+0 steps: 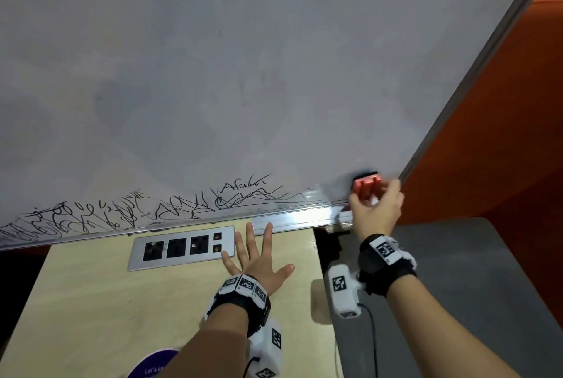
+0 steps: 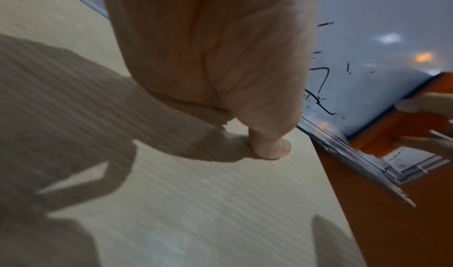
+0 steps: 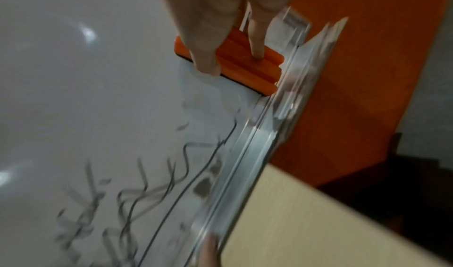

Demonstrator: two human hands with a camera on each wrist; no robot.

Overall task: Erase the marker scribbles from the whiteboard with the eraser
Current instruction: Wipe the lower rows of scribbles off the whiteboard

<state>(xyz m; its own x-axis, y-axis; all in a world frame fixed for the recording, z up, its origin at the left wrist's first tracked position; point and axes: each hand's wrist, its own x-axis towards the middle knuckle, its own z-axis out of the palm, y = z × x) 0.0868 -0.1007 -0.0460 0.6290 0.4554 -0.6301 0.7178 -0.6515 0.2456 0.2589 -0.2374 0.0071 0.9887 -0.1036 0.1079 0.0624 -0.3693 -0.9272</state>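
Observation:
A large whiteboard (image 1: 243,72) fills the head view, with black marker scribbles (image 1: 152,210) running along its bottom edge. My right hand (image 1: 376,207) grips the orange eraser (image 1: 365,185) and presses it flat on the board at the bottom right corner, just right of where the scribbles end. In the right wrist view the eraser (image 3: 245,73) sits against the metal frame with scribbles (image 3: 147,193) below it. My left hand (image 1: 259,258) rests flat on the wooden table (image 1: 91,301), fingers spread; its thumb (image 2: 269,147) touches the tabletop.
A metal power-socket panel (image 1: 182,248) is set into the table just left of my left hand. The board's aluminium tray (image 1: 298,217) runs along its bottom edge. An orange wall (image 1: 502,133) stands to the right, a grey surface (image 1: 457,271) below it.

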